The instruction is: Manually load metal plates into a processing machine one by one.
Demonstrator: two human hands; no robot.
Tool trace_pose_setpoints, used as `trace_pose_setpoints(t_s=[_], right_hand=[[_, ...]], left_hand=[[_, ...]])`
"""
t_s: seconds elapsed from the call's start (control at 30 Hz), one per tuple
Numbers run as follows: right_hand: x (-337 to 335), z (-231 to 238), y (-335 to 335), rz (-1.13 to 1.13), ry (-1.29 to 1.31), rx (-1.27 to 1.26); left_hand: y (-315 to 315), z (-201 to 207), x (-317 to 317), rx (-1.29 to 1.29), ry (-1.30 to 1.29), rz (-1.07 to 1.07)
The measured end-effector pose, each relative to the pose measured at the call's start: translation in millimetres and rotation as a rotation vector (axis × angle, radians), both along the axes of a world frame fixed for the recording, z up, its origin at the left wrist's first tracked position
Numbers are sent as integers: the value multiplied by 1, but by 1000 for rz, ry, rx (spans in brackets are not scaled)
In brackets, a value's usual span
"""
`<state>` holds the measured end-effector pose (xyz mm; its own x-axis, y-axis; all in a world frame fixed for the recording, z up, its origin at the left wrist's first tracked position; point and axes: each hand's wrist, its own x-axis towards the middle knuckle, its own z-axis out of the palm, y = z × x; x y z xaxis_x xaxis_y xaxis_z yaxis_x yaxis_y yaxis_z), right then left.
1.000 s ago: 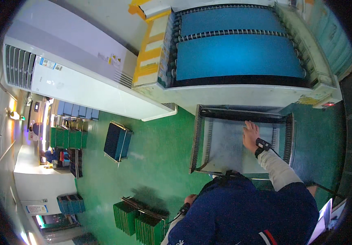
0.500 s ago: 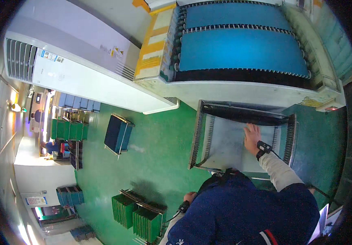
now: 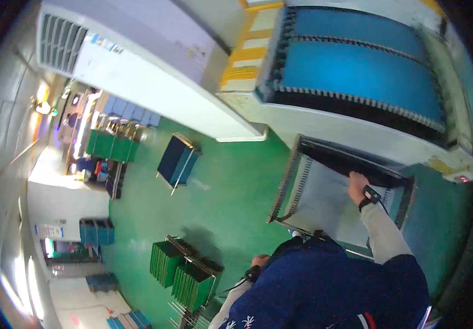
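A pale grey sheet (image 3: 324,189) lies in a metal rack cart (image 3: 287,186) with toothed, comb-like sides, in front of me. My right hand (image 3: 358,187) is at the sheet's far edge, its fingers bent together over that edge and somewhat blurred. A dark strip (image 3: 346,160) of the cart shows just beyond. At my left side hangs my left hand (image 3: 260,260), apart from the cart; its fingers are mostly hidden. Both wrists carry small black devices. Past the cart, blue panels (image 3: 357,74) lie on the rollers of a conveyor machine (image 3: 351,118).
A tall white air conditioner (image 3: 143,85) stands left of the conveyor. On the green floor (image 3: 236,192) are a rack of dark blue panels (image 3: 177,162) and a rack of green panels (image 3: 190,279). More racks and a blurred person are at the far left.
My right hand's spread fingers have drawn together at the sheet's far edge. The view has turned, so cart and conveyor sit farther right and tilted. My left hand stays at my side.
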<state>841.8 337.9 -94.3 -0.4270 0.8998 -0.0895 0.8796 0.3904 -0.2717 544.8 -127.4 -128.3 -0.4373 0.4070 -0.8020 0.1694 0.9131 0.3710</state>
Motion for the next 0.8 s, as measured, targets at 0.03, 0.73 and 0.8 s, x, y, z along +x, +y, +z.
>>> trace_pose_setpoints(t_s=[0.03, 0.73, 0.8], right_hand=[[15, -42, 0, -19, -191, 180], [39, 120, 22, -7, 28, 148], [58, 121, 26, 68, 169, 375]], left_hand=[[5, 0, 0, 13, 20, 19], [56, -3, -12, -68, 19, -30], [62, 7, -17, -51, -13, -156]])
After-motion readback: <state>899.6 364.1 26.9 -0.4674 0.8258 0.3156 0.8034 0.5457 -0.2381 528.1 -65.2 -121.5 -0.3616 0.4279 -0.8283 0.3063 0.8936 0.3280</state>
